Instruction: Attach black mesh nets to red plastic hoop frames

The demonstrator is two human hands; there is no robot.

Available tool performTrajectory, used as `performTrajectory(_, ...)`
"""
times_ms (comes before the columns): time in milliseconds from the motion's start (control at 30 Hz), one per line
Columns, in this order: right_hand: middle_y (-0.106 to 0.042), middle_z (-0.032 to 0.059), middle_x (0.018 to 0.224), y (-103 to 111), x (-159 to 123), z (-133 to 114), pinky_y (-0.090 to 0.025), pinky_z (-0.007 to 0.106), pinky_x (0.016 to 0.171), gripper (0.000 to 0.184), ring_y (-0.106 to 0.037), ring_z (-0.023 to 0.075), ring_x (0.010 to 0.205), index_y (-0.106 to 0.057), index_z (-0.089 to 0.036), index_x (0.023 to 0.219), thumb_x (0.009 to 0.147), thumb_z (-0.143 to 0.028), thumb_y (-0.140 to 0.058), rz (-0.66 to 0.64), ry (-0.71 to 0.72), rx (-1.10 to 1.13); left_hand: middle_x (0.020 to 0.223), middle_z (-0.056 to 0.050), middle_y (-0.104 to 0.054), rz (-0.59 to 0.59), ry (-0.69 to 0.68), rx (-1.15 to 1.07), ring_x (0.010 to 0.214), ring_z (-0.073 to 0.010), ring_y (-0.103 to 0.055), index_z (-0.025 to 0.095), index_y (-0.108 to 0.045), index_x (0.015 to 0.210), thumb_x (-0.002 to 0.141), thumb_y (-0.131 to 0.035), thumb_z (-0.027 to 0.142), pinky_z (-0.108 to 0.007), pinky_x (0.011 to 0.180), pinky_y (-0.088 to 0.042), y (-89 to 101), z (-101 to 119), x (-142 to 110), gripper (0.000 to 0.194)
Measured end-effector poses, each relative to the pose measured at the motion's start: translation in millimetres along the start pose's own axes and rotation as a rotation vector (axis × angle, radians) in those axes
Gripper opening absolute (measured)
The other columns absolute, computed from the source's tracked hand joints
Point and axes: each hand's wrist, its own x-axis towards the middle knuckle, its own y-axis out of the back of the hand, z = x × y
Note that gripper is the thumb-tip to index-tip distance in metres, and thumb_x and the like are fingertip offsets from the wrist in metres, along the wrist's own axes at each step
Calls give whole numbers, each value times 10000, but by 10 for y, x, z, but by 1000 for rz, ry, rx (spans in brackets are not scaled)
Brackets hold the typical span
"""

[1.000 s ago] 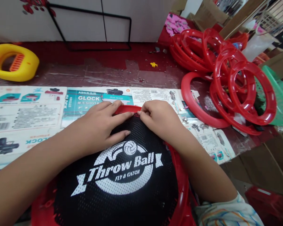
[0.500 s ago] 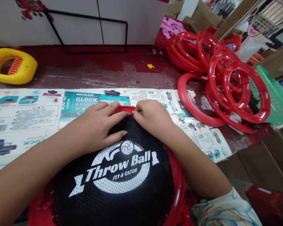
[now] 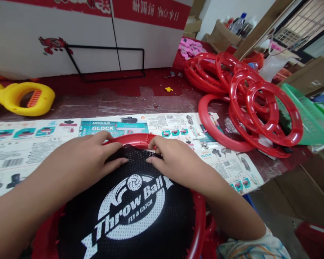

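A black mesh net (image 3: 151,223) with a white "Throw Ball" print lies across a red plastic ring (image 3: 200,230) in front of me. Its far edge is raised a little off the ring, so the ring's inner rim shows behind it. At that edge's left side, my left hand (image 3: 94,158) holds the mesh between thumb and fingers. To the right, my right hand (image 3: 175,162) pinches the same edge, thumb on the print side and fingers curled over the far side. My forearms cover parts of the ring's sides.
Several red rings (image 3: 275,111) are heaped at the right beside a green basket (image 3: 310,118). Yellow ring-shaped parts (image 3: 44,106) lie at the left. A large white and red carton (image 3: 151,43) stands behind a black wire frame (image 3: 110,77). Printed card sheets (image 3: 29,144) cover the near table.
The net's far edge has come away from the ring's rim toward me, and the print has tilted. Both hands have shifted nearer with it. The camera view has tipped up slightly.
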Motion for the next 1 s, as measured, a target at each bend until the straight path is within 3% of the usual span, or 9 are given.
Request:
performTrajectory(100, -708, 56, 850, -52, 66, 4, -332, 273, 603, 181, -585, 166, 724, -681, -155, 955, 889, -310, -615, 32, -41, 6, 1130, -201, -605, 1, 27, 62, 989, -386, -599, 152, -562, 1226, 905, -410, 496, -553, 826, -489, 20, 30, 3, 495)
performTrajectory(200, -684, 35, 738, -91, 135, 36, -309, 267, 586, 196, -540, 141, 654, -701, -162, 777, 893, -281, -596, 42, -3, 5, 1344, -224, -522, 60, -7, -130, 1240, -372, -494, 88, -429, 1363, 908, -430, 491, -533, 1021, -431, -54, 103, 45, 608)
performTrajectory(467, -676, 29, 725, -127, 258, 183, -362, 241, 648, 175, -563, 126, 677, -689, -148, 772, 879, -204, -562, 199, 29, 140, 1341, -190, -504, 77, -77, -257, 1232, -345, -481, 152, -511, 1282, 929, -450, 439, -541, 1035, -417, -149, 166, 84, 459)
performTrajectory(1000, -620, 19, 691, -230, 367, 189, -326, 246, 638, 201, -512, 128, 666, -658, -144, 748, 883, -221, -530, 238, 52, 111, 1360, -227, -436, 103, -104, -158, 1225, -384, -445, 110, -540, 1333, 947, -425, 377, -561, 1026, -413, -188, 160, 57, 483)
